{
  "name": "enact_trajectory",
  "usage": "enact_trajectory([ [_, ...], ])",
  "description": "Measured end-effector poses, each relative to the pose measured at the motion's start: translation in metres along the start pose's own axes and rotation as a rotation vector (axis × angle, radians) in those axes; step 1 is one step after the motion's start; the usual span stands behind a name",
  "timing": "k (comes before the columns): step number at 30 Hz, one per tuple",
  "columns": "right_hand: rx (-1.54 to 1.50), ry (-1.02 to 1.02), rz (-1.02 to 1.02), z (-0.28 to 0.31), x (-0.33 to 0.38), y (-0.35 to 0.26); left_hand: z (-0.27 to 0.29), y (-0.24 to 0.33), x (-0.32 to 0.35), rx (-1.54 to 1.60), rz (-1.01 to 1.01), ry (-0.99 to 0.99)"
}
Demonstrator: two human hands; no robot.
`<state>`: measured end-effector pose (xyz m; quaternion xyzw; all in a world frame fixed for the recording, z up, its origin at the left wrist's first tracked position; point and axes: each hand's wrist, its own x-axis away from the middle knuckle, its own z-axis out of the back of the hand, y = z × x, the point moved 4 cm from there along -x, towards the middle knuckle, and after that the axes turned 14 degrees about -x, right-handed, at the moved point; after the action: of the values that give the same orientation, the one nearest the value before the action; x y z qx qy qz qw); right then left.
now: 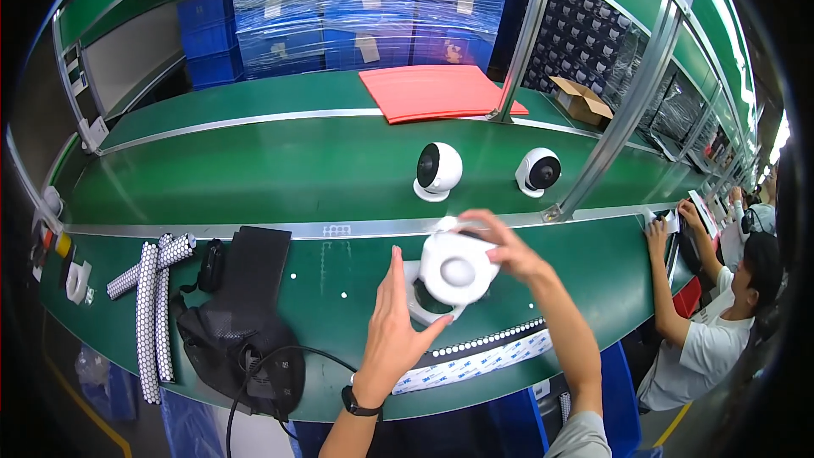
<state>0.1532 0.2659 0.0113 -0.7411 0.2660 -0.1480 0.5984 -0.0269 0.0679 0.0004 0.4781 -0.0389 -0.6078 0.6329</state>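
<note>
Fingers of the right hand (507, 248) curl over the top edge of a round white fan head (458, 268), gripping it from the far side and holding it just above the green workbench (331, 309). The left hand (397, 322) is flat and spread, fingers together and pointing away from the person, its palm beside the left flank of the fan head; whether it actually touches the plastic cannot be told. A dark watch (359, 404) sits on that wrist. Under the fan head a white stand piece (421, 305) rests on the bench. Near the front edge, just right of the left hand, lies a strip of small white dots on backing paper (483, 354). To the left lie a black mesh bag with a cable (242, 348), a flat black pad (254, 261) and two patterned foam tubes (151, 314). Beyond the metal rail, on the green conveyor belt (280, 170), two finished white fans (437, 171) stand side by side, well apart from the hands. Farther back a red sheet (432, 90) lies before wrapped blue crates (339, 8). At the right, another person in a white shirt (708, 335) leans on the same bench.
</note>
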Motion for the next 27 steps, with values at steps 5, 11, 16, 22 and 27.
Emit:
enact_trajectory([
  [5,0.033,-0.082,0.084,-0.012,-0.002,0.057,-0.017,0.003,0.002,-0.062,-0.046,0.023],
  [11,1.108,0.2,0.381,-0.036,0.016,0.02,-0.007,0.01,0.001,-0.14,-0.027,0.034],
  [16,1.029,0.581,0.588,-0.06,0.068,-0.02,0.028,0.012,0.031,-0.236,0.186,-0.032],
  [22,1.049,0.098,0.551,-0.139,0.107,0.035,0.01,-0.009,0.063,-0.289,0.066,-0.436],
  [27,1.076,0.092,0.522,-0.155,0.104,0.057,0.013,-0.004,0.064,-0.106,0.094,-0.447],
])
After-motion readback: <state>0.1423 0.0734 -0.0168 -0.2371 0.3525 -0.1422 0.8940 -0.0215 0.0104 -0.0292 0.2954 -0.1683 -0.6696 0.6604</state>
